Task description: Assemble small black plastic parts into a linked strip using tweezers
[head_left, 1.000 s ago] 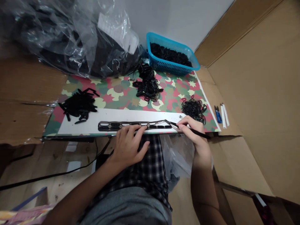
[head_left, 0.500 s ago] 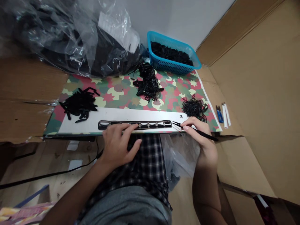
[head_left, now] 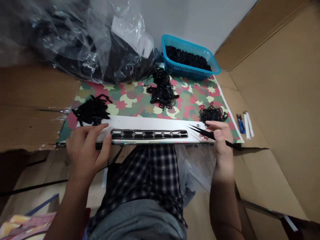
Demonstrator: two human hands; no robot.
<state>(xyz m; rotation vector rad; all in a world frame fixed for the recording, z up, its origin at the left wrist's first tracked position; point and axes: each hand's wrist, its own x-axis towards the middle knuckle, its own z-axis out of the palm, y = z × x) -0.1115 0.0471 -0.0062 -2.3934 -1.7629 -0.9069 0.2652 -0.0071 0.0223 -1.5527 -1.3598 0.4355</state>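
Note:
A long black frame [head_left: 149, 134] with two rows of oval slots lies along the front edge of the white sheet. Black pieces fill its lower row, while several upper slots show white. My left hand [head_left: 86, 148] is open at the frame's left end, its thumb tip close to or touching it. Its fingertips reach the near side of a pile of small black strips [head_left: 93, 108]. In my right hand [head_left: 221, 141] I hold black tweezers [head_left: 209, 134], their points apart just right of the frame. A heap of thin black rings [head_left: 213, 114] lies beyond that hand.
Another tangle of black rings [head_left: 163, 90] sits mid-table on the camouflage-patterned sheet [head_left: 132, 96]. Behind stand a blue basket [head_left: 193, 70] of black pieces and a large clear plastic bag [head_left: 100, 50]. Blue snips [head_left: 240, 124] and white sticks [head_left: 247, 125] lie right, beside a cardboard wall [head_left: 275, 83].
My left hand has left the middle of the frame and moved left to the strip pile. My right hand has drawn the tweezers slightly away from the frame's right end.

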